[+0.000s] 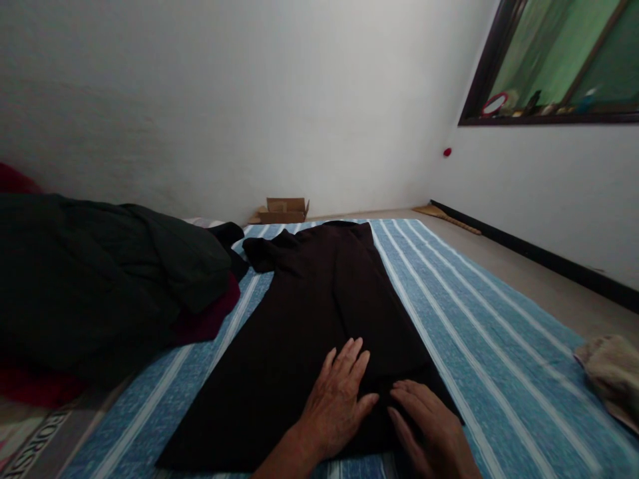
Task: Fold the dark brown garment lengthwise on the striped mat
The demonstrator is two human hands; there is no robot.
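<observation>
A dark garment point(309, 319) lies flat on a blue striped sheet point(499, 346), its long axis running away from the person, collar end far, hem near. One half looks folded over the middle, and a short sleeve sticks out to the left. The cloth is matte and smooth. The left hand point(337, 399) rests palm down on it near the hem, fingers spread, gripping nothing. The right hand point(432, 426) lies flat just beside, fingers open on the lower right edge. A heap of dark clothes point(100, 279) sits at left.

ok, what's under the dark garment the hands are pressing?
The blue striped mat shows around the dark garment; the part beneath is covered. The left hand and right hand lie flat on top.
</observation>
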